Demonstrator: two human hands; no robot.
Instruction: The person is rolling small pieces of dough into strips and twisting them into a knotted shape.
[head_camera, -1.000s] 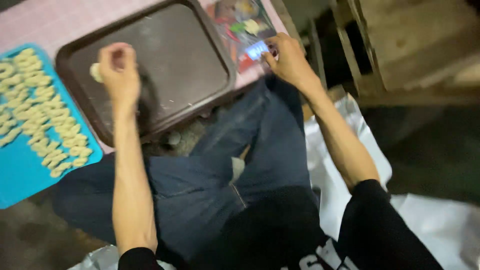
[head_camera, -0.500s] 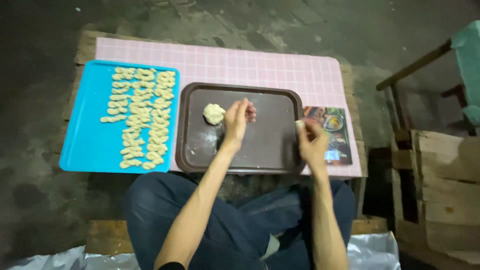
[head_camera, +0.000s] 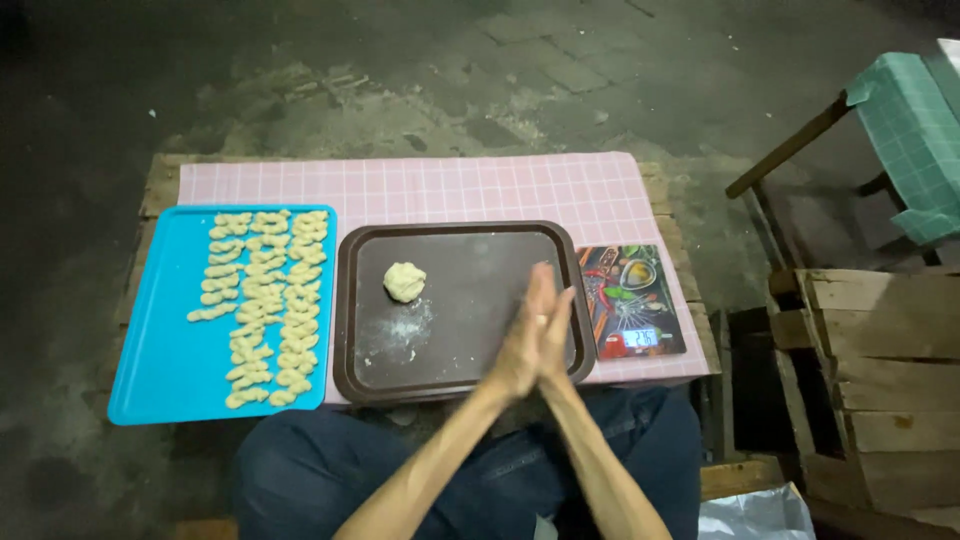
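Pressing palm to palm at lower centre of the frame, the left hand (head_camera: 522, 345) and right hand (head_camera: 556, 340), apart half a second ago, now close together, apparently rolling dough, above the brown tray (head_camera: 470, 240) where a dough ball (head_camera: 404, 281) lies.

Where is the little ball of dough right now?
In the head view, the ball of dough sits on the brown tray, in its upper left part. It lies left of the pressed-together hands and right of the blue tray of shaped dough pieces.
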